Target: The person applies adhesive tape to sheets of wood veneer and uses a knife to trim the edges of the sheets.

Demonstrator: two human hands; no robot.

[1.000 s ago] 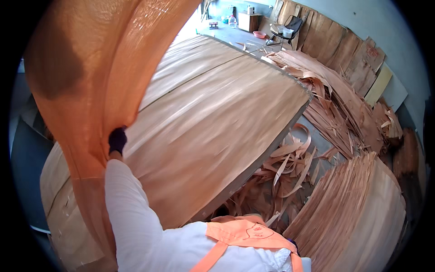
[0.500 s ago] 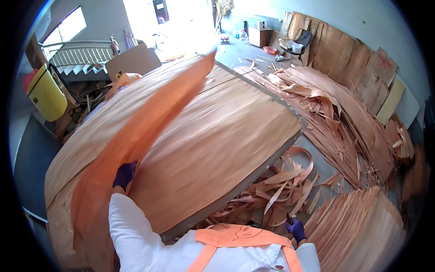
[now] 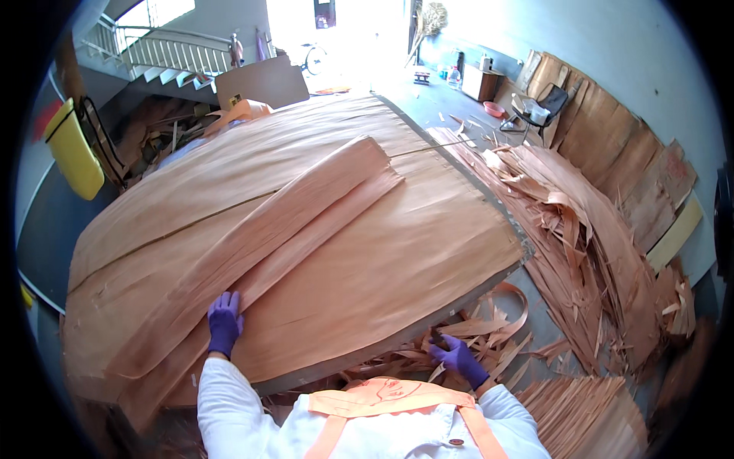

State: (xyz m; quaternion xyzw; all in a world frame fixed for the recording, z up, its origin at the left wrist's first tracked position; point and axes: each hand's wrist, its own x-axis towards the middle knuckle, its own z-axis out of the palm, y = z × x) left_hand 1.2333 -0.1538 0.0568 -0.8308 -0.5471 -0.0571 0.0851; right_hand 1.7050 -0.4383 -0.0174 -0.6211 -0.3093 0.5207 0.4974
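A long pinkish strip of wood veneer (image 3: 275, 218) lies slantwise across a big stack of veneer sheets (image 3: 382, 260). A narrower strip of veneer (image 3: 325, 229) shows along its right edge. My left hand (image 3: 225, 323), in a purple glove, rests at the strips' near part with its fingers stretched out flat. Off the stack's near right edge, my right hand (image 3: 461, 359), also gloved in purple, is closed around a small dark tool (image 3: 436, 336). The kind of tool cannot be made out.
Curled veneer scraps (image 3: 489, 325) lie on the floor beside the stack's near edge. Right of it spreads a heap of veneer sheets (image 3: 604, 229), with a bundle of strips (image 3: 581, 409) nearer me. A chair (image 3: 539, 107) and a stair railing (image 3: 180, 52) stand farther back.
The long veneer strip, raised in my left hand before, has come down onto the stack. My left fingers have straightened out. My right hand has moved left and forward with the dark tool.
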